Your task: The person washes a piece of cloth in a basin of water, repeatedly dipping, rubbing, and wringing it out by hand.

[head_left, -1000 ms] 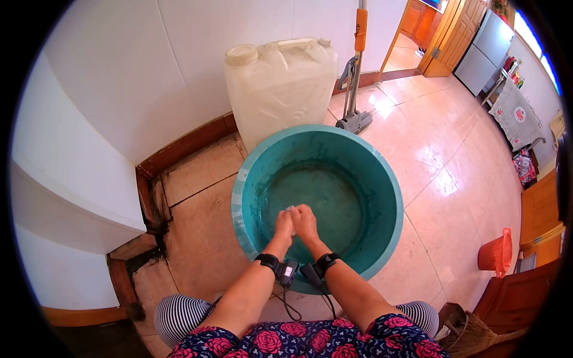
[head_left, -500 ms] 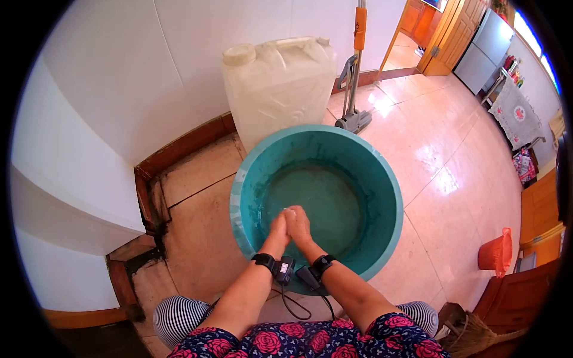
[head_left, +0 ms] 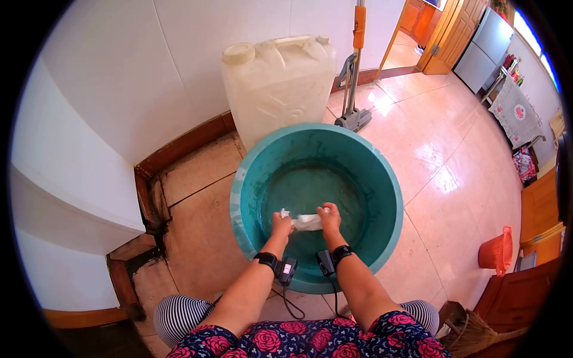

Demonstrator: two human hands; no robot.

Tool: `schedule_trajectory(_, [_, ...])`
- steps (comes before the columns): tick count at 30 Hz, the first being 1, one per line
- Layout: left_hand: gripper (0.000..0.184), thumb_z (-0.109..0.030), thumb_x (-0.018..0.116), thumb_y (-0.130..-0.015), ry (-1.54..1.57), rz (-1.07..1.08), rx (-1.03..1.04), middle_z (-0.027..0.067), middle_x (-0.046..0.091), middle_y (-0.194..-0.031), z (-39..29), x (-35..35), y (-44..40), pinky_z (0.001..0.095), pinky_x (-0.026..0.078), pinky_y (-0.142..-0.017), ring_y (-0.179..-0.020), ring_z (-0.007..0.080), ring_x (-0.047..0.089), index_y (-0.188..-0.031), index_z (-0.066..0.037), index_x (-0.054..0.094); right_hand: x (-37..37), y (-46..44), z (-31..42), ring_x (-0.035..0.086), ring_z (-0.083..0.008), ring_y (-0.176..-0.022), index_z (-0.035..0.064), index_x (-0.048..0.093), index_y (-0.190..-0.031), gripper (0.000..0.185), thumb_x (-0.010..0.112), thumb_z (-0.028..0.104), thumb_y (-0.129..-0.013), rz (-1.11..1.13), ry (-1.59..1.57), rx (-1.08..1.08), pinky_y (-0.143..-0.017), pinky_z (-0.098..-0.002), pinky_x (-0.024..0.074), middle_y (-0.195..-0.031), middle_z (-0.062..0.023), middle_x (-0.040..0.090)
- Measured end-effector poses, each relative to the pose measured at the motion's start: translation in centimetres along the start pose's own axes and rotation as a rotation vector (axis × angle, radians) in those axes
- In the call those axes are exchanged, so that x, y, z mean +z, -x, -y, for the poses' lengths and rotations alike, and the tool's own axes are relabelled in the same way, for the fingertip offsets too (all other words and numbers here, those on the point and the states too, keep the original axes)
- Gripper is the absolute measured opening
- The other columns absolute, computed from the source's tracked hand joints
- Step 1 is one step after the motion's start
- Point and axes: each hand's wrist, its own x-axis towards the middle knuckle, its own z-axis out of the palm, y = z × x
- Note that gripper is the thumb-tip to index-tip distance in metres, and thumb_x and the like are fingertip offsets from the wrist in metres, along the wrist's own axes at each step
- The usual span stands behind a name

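A white cloth [head_left: 307, 222] is stretched between my two hands, above the inside of a large green tub [head_left: 391, 179]. My left hand [head_left: 282, 224] is closed around one end, with a bit of white sticking up above the fingers. Around the other end, my right hand [head_left: 329, 216] is closed as well. Both hands are over the near half of the tub, apart from its wall. The tub's floor looks wet. Each wrist wears a black strap with a small device and a cable.
Behind the tub stands a big whitish plastic jerrycan [head_left: 277, 89] against the wall. A mop [head_left: 356, 71] leans to its right. An orange-red bucket [head_left: 495, 252] sits on the tiled floor at the right, and a straw broom [head_left: 486, 337] lies near the lower right.
My hands were pressed together with the white cloth mostly hidden in them. They have moved apart, the right hand rightward, and the cloth now spans between them.
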Motion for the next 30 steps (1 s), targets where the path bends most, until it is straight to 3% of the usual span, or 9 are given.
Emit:
schedule_trajectory(5, [0.015,-0.013,0.053,-0.071,-0.214,0.156,-0.02,0.0041,0.051,-0.073,0.3,-0.8,-0.5,0.0296,0.039,-0.046,-0.061,0.0143,0.049,-0.084,-0.006,0.051,-1.9,0.2,-1.5,0.054,-0.0333,-0.089,0.012,0.058,-0.096,0.036,0.069,0.026,-0.064,-0.394,0.459,-0.039,-0.083,-0.0394,0.0412,-0.085,-0.0109,0.059])
schedule_trajectory(9, [0.018,-0.007,0.052,-0.067,-0.116,-0.01,0.102,0.0116,0.059,-0.075,1.0,-0.3,-0.8,0.031,0.043,-0.06,-0.068,0.0191,0.056,-0.08,0.004,0.057,-1.8,-0.1,-4.2,0.054,-0.0317,-0.09,0.0137,0.059,-0.096,0.036,0.068,0.023,-0.063,0.055,0.468,-0.148,-0.081,-0.038,0.0428,-0.09,-0.0127,0.058])
schedule_trajectory(11, [0.032,-0.009,0.053,-0.068,-0.126,-0.014,0.162,0.0093,0.055,-0.086,1.6,-0.3,-1.5,0.0271,0.04,-0.063,-0.074,0.0182,0.051,-0.099,-0.001,0.051,-0.6,0.9,-4.1,0.054,-0.0301,-0.092,0.012,0.058,-0.097,0.037,0.068,0.023,-0.063,0.474,0.365,-0.212,-0.08,-0.0367,0.0433,-0.098,-0.0144,0.057])
schedule_trajectory(14, [0.048,-0.014,0.054,-0.069,-0.075,0.064,0.145,0.008,0.051,-0.101,5.4,-0.2,-5.3,0.0275,0.037,-0.074,-0.087,0.0189,0.048,-0.115,-0.007,0.043,-0.1,2.9,-1.3,0.055,-0.0295,-0.091,0.0122,0.059,-0.095,0.032,0.066,0.021,-0.065,0.664,0.512,-0.234,-0.079,-0.0364,0.0439,-0.096,-0.0146,0.058])
schedule_trajectory(17, [0.053,-0.019,0.055,-0.07,-0.107,0.145,-0.056,0.0074,0.047,-0.111,1.4,-0.6,-1.0,0.0359,0.033,-0.083,-0.1,0.0214,0.043,-0.12,-0.011,0.039,-1.5,2.0,-1.0,0.053,-0.0317,-0.087,0.0164,0.06,-0.096,0.029,0.062,0.018,-0.067,0.159,0.5,-0.168,-0.076,-0.0399,0.0446,-0.091,-0.0119,0.056])
schedule_trajectory(20, [0.054,-0.024,0.055,-0.071,-0.136,0.14,-0.122,0.0063,0.045,-0.115,1.6,-0.8,-1.2,0.0435,0.03,-0.083,-0.106,0.0233,0.038,-0.121,-0.015,0.038,-3.3,0.9,-1.0,0.052,-0.0327,-0.09,0.016,0.06,-0.096,0.028,0.062,0.017,-0.068,-0.094,0.539,-0.117,-0.079,-0.0381,0.0436,-0.098,-0.0141,0.052])
schedule_trajectory(23, [0.053,-0.025,0.055,-0.071,-0.126,0.167,-0.119,0.0059,0.044,-0.116,1.0,-0.5,-0.5,0.044,0.03,-0.081,-0.106,0.0234,0.038,-0.121,-0.016,0.038,-2.8,1.0,-1.4,0.051,-0.0344,-0.091,0.0151,0.06,-0.093,0.028,0.065,0.019,-0.066,-0.074,0.504,-0.175,-0.079,-0.0412,0.0429,-0.099,-0.0127,0.051])
schedule_trajectory(27, [0.053,-0.025,0.055,-0.071,-0.14,0.251,-0.126,0.0052,0.043,-0.117,-1.5,-0.9,1.6,0.043,0.031,-0.081,-0.105,0.0227,0.038,-0.12,-0.016,0.039,-1.0,1.1,-2.3,0.051,-0.0335,-0.093,0.0138,0.06,-0.092,0.028,0.066,0.021,-0.066,0.535,0.324,-0.174,-0.081,-0.0371,0.0426,-0.101,-0.0141,0.05])
schedule_trajectory(30, [0.054,-0.025,0.055,-0.071,-0.157,0.211,-0.138,0.0051,0.042,-0.119,-0.6,-0.9,0.8,0.0431,0.031,-0.081,-0.107,0.0229,0.037,-0.121,-0.015,0.037,-0.8,1.4,-2.5,0.054,-0.0327,-0.087,0.0143,0.061,-0.092,0.028,0.067,0.022,-0.066,0.113,0.451,-0.223,-0.077,-0.036,0.0449,-0.096,-0.0125,0.053])
